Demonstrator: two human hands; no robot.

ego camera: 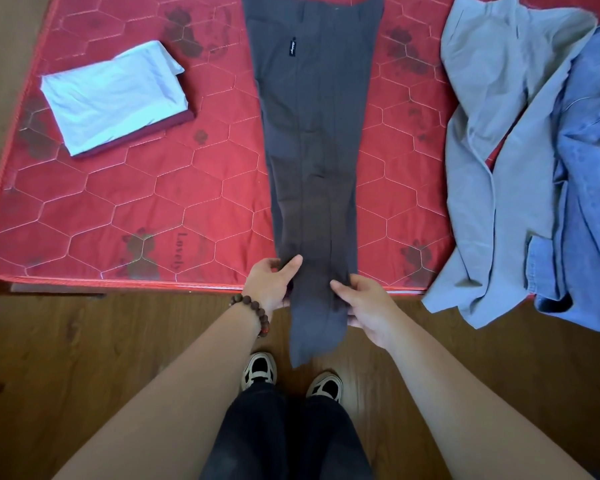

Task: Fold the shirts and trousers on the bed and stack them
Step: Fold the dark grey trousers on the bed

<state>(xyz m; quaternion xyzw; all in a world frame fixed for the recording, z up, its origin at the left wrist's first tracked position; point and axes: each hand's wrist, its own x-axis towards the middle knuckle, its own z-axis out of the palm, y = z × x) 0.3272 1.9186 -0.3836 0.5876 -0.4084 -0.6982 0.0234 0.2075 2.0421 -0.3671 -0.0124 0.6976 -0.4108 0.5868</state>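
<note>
The left hand [269, 284], a beaded bracelet [257, 311] at its wrist, pinches the left edge of the dark grey trousers [312, 150] near the hems, thumb on top and fingers tucked beneath the cloth. The right hand [362, 303] grips the opposite edge in the same manner, thumb over, fingers under. The trousers lie lengthwise down the middle of the bed [136, 202], apparently already laid leg on leg, waistband at the far side and cuffs hanging off the near edge above the wooden floor [84, 341]. Judged step: lifting the leg ends to fold them up toward the waistband. Risks noted: the overhanging cuffs could slip from the pinch and drop to the floor; a pull that is uneven between the two sides would skew the legs and leave the fold crooked; dragging rather than lifting may bunch the fabric along the quilted mattress cover. To the left, well apart from the trousers, sits a finished stack: a folded pale blue shirt [115, 98] resting on a folded maroon garment [146, 138] whose edge alone shows. To the right lies an unfolded light grey garment [506, 133], partly over crumpled blue jeans [589, 188], both spilling over the near edge of the bed. That pile remains to be folded, so the task appears roughly at its midpoint.
</note>
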